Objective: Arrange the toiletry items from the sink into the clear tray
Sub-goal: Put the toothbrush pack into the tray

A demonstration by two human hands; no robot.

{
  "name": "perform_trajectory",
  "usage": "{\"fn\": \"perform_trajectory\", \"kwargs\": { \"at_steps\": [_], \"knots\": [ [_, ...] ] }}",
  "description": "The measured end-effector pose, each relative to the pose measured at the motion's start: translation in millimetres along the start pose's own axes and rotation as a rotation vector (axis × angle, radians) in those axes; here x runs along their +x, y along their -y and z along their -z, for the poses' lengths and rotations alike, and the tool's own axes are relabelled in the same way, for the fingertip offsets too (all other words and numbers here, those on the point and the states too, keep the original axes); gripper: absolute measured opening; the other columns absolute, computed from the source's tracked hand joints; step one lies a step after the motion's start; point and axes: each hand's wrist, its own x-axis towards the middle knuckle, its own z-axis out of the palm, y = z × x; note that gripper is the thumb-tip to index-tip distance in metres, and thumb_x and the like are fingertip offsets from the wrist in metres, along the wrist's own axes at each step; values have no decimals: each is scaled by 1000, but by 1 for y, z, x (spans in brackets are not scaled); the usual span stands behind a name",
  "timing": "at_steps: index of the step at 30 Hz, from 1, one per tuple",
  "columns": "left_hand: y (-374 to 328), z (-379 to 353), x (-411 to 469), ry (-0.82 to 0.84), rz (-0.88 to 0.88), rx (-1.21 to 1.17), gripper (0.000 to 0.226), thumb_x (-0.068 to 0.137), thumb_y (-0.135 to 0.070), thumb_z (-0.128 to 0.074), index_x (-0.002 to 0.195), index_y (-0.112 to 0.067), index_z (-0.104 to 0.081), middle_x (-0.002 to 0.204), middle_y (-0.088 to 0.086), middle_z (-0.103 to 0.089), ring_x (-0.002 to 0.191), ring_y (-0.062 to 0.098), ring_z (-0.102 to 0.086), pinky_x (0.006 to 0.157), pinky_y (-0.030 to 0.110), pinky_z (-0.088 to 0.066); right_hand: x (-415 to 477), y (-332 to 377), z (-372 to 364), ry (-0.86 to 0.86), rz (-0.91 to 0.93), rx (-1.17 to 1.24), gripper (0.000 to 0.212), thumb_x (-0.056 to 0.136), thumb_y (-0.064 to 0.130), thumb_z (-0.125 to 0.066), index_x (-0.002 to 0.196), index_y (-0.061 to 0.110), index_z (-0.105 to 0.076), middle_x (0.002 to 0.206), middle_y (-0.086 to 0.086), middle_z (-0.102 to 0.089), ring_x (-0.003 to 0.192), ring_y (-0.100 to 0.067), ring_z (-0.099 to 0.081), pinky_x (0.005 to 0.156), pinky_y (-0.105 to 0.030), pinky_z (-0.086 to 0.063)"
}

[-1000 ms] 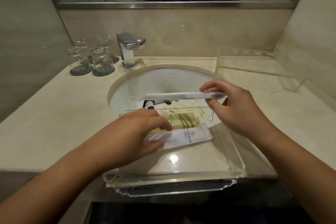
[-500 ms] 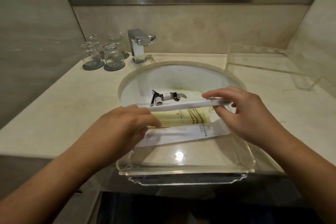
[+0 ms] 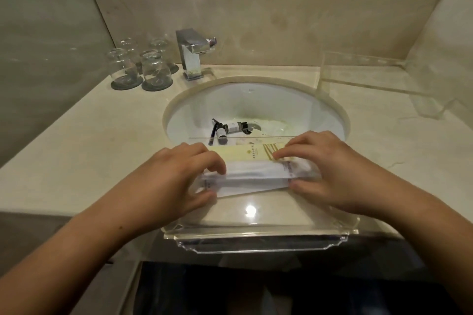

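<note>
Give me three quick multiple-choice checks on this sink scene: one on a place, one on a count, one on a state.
1. Where are the small bottles? A in the clear tray; B in the sink; C on the counter.
2. How many glasses stand on the counter? A two; B four; C six.
3. How is the white packet held? A loose, untouched; B by one hand only; C pinched at both ends.
Key: 1 B, they lie in the basin beyond the tray; 2 B, four stand left of the faucet; 3 C, the left hand and right hand each pinch an end.
</note>
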Motion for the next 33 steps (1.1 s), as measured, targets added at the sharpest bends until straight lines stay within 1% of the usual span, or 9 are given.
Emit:
{"fn": "perform_trajectory", "kwargs": {
  "at_steps": [3, 8, 11, 16, 18, 22, 27, 30, 33],
  "knots": [
    [-1, -2, 0, 0, 8, -18, 29, 82, -51, -68, 107, -49, -53, 100, -25, -53, 89, 2, -56, 79, 28, -49, -4, 2, 9, 7, -14, -70, 46, 85, 45, -71, 127, 52, -55, 128, 20, -45, 124, -7, -37, 113, -34, -32],
    [-4, -4, 2, 10, 12, -10, 30, 81, -54, -68, 106, -49, -53, 98, -25, -53, 85, 3, -55, 75, 27, -49, 2, 7, 9, -18, -3, -79, 27, 89, 39, -70, 111, 49, -56, 120, 18, -50, 117, -8, -45, 108, -32, -35],
    [-2, -3, 3, -6, 44, 35, 26, 84, -45, -69, 106, -48, -55, 100, -24, -53, 85, 6, -54, 75, 30, -49, 6, 8, 6, -23, 21, -41, 26, 89, 35, -71, 110, 46, -60, 116, 16, -52, 113, -8, -48, 104, -31, -40],
    [-1, -2, 7, -23, 94, 97, 31, 84, -32, -75, 107, -45, -58, 101, -19, -57, 85, 9, -55, 74, 32, -48, 10, 10, -5, -23, 87, -18, 31, 83, 43, -75, 109, 47, -58, 109, 16, -54, 106, -12, -53, 93, -35, -49],
    [-5, -3, 7, -15, 75, 97, 32, 85, -36, -72, 111, -45, -56, 103, -20, -55, 89, 7, -53, 78, 31, -46, 11, 10, -8, -34, 92, -32, 34, 82, 47, -74, 110, 49, -55, 108, 17, -52, 105, -11, -52, 90, -35, -50],
    [-11, -5, 6, 34, 41, 78, 38, 81, -58, -62, 115, -47, -50, 107, -22, -52, 94, 8, -52, 82, 32, -45, 11, 8, -11, -76, 118, -36, 28, 86, 49, -68, 111, 48, -57, 107, 18, -53, 105, -9, -52, 89, -35, -50],
    [-10, -9, 8, 9, 44, 90, 35, 85, -44, -72, 116, -45, -55, 107, -19, -57, 90, 9, -55, 76, 34, -51, 10, 6, -8, -54, 158, -19, 29, 90, 38, -64, 118, 45, -66, 111, 19, -53, 109, -4, -50, 92, -32, -49],
    [-8, -11, 6, -9, 43, 76, 35, 88, -41, -69, 120, -43, -55, 108, -19, -55, 91, 8, -54, 77, 32, -50, 11, 5, -6, -101, 162, -19, 29, 89, 28, -68, 114, 42, -71, 105, 18, -55, 102, -3, -51, 86, -33, -50],
    [-4, -7, 6, -36, 49, 46, 27, 91, -45, -61, 118, -44, -56, 107, -20, -54, 90, 4, -53, 77, 28, -48, 13, 7, -8, -109, 163, -27, 28, 89, 28, -68, 114, 42, -71, 105, 19, -55, 101, -5, -53, 84, -34, -51]
  ]
}}
